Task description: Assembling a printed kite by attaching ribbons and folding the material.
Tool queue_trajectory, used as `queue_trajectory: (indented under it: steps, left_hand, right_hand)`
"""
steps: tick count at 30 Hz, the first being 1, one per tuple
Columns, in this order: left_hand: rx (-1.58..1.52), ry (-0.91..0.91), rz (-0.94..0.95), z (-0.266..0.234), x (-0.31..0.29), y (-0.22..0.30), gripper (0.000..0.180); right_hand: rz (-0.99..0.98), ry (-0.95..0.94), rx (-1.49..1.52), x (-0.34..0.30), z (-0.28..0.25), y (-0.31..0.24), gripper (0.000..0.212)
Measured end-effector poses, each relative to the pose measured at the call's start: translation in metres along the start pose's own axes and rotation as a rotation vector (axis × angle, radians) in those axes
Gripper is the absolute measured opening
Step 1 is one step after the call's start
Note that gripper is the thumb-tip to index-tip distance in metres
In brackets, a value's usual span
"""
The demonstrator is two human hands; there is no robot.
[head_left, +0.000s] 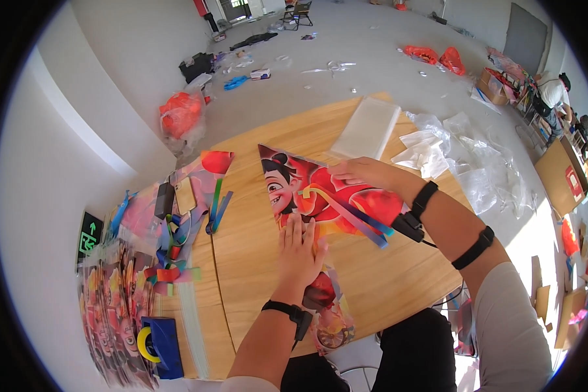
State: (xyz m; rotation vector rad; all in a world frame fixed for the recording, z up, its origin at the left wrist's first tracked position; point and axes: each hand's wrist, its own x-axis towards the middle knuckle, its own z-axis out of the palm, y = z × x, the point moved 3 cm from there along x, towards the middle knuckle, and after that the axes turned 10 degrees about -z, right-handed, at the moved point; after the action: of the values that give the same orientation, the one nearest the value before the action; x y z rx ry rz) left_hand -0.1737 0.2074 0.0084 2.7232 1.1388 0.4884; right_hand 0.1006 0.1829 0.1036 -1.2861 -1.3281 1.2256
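Sheet (279,185): triangular, printed with a cartoon figure in red, lying on the wooden tabletop (251,281) beneath both hands
Ribbon (349,212): multicoloured, laid slantwise over the sheet, tail ends toward the right forearm; whether its yellow end is fastened cannot be told
Left hand (298,249): unclenched, palm down, fingers extended onto the sheet's lower part, gripping nothing
Right hand (359,172): fingers laid along the upper right edge; thumb hidden, so a pinch on that edge cannot be confirmed
Handling: judged a steadying and flattening step; best done with even palm pressure, smoothing away from the left hand toward the edges, the ribbon free of folds
Risk: a thin sheet would probably crease if pushed sideways, and a dragging wrist strap could shift the ribbon
Lower print (333,332): runs to the near table edge below the left hand; whether joined to the sheet, unclear
Tape dispenser (168,349): blue, at the left table corner, yellow roll (144,345) beside it
Clear sleeves (367,129): stacked beyond the right hand, near the far edge
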Motion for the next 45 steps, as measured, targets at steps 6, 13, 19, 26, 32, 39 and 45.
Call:
queue_trajectory:
  steps: [6,13,19,26,32,39,45]
  left_hand:
    - [-0.021,0.012,0.026,0.002,0.004,0.011,0.066]
    - [0.034,-0.013,0.021,0.0,0.003,0.007,0.066]
    - [0.069,-0.03,0.027,-0.002,0.004,0.012,0.065]
    - [0.059,-0.03,0.037,-0.001,0.004,0.01,0.066]
    - [0.07,-0.032,0.031,0.001,0.004,0.009,0.066]
    - [0.082,-0.038,0.037,0.001,0.005,0.006,0.066]
    - [0.068,-0.055,0.051,0.005,0.006,0.003,0.063]
  right_hand:
    - [-0.233,0.313,-0.929,-0.135,-0.022,0.036,0.051]
    - [-0.147,0.266,-1.33,-0.165,0.006,0.079,0.06]
    - [-0.112,0.266,-1.379,-0.171,0.004,0.087,0.06]
    - [-0.096,0.241,-1.365,-0.173,0.005,0.084,0.058]
    - [-0.269,0.179,-1.38,-0.174,0.025,0.066,0.055]
    - [-0.362,0.224,-1.088,-0.176,0.029,0.089,0.041]
    - [-0.374,0.313,-1.013,-0.177,0.029,0.085,0.04]
